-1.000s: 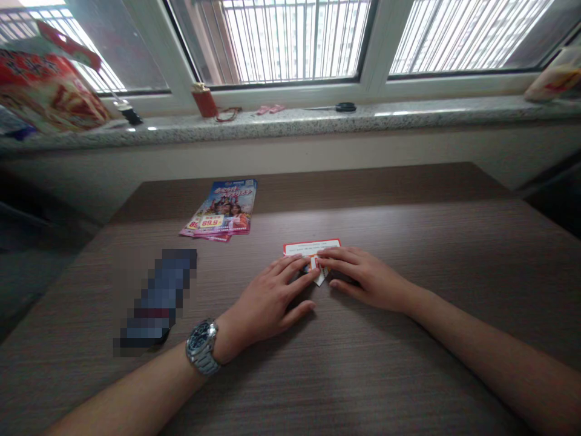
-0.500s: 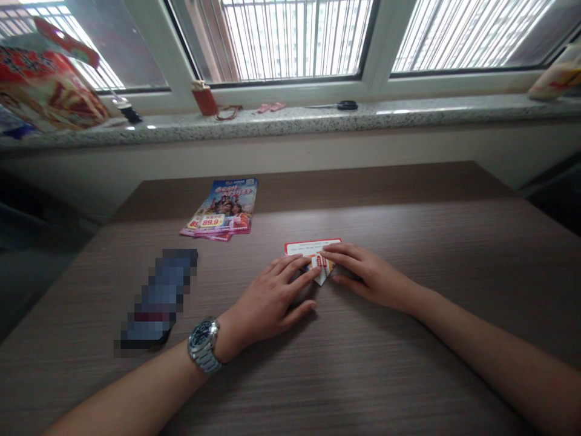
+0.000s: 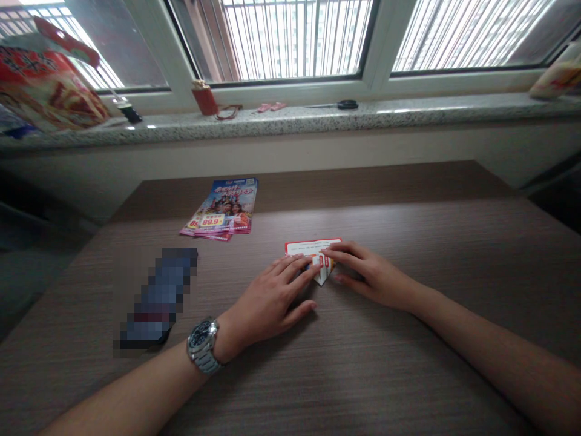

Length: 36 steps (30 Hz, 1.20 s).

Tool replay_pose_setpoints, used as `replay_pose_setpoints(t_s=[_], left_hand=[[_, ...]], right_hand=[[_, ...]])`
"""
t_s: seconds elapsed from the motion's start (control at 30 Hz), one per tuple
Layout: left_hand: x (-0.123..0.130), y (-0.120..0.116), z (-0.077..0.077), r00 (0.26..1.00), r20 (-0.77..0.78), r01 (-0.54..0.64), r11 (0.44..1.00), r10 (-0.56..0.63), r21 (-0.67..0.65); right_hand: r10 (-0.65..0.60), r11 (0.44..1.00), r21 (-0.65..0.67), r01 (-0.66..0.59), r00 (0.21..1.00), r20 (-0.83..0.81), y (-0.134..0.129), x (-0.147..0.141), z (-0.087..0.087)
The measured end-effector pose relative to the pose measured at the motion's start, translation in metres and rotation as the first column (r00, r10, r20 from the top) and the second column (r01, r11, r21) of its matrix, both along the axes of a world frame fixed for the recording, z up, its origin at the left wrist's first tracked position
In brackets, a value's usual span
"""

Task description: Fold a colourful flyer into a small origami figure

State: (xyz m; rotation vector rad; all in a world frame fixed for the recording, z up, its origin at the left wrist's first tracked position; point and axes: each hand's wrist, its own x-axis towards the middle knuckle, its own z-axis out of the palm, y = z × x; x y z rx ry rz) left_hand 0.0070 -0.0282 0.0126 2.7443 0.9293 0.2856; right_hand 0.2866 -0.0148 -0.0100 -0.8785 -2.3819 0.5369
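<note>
On the wood-grain table lies a small folded paper leaflet (image 3: 313, 247), white with a red edge, its near end folded into a downward point with orange and red print. My left hand (image 3: 272, 297), with a metal watch (image 3: 203, 345) on its wrist, rests flat on the paper's left side, fingers stretched and the index fingertip on the folded flap. From the right, my right hand (image 3: 370, 274) touches the paper's right side with its fingertips, fingers apart and slightly bent. Parts of the paper are hidden under the fingers of both hands.
A stack of colourful flyers (image 3: 227, 206) lies at the back left of the table (image 3: 408, 375). Nearer on the left is a pixelated dark object (image 3: 158, 297). The stone windowsill (image 3: 290, 121) holds a red lighter-like case (image 3: 205, 100), pink clips (image 3: 271, 107), scissors (image 3: 347, 105) and a food bag (image 3: 49, 91).
My right fingers have shifted slightly on the folded flap, showing a little more of its red print. My left hand and the paper have barely moved.
</note>
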Motion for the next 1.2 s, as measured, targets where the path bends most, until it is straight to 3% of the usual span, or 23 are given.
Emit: replay_pose_setpoints(t_s=[0.23, 0.47, 0.83, 1.2], left_hand=[[0.0006, -0.0010, -0.0001, 1.000, -0.001, -0.010, 1.000, 0.010, 0.004], [-0.0007, 0.0001, -0.0018, 0.999, -0.029, -0.013, 1.000, 0.013, -0.002], [0.0002, 0.0003, 0.0000, 1.000, 0.014, 0.008, 1.000, -0.008, -0.004], [-0.0015, 0.0013, 0.0009, 0.998, -0.045, 0.033, 0.999, -0.031, 0.035]], right_hand=[[-0.057, 0.998, -0.015, 0.057, 0.998, -0.018, -0.0027, -0.0002, 0.0063], [-0.032, 0.999, -0.009, 0.031, 0.998, -0.056, -0.0007, 0.0034, 0.0054], [0.059, 0.983, 0.172, -0.069, 0.996, 0.062, -0.0020, -0.0030, 0.0023], [0.130, 0.974, 0.164, -0.157, 0.978, 0.163, -0.0083, -0.0041, 0.0033]])
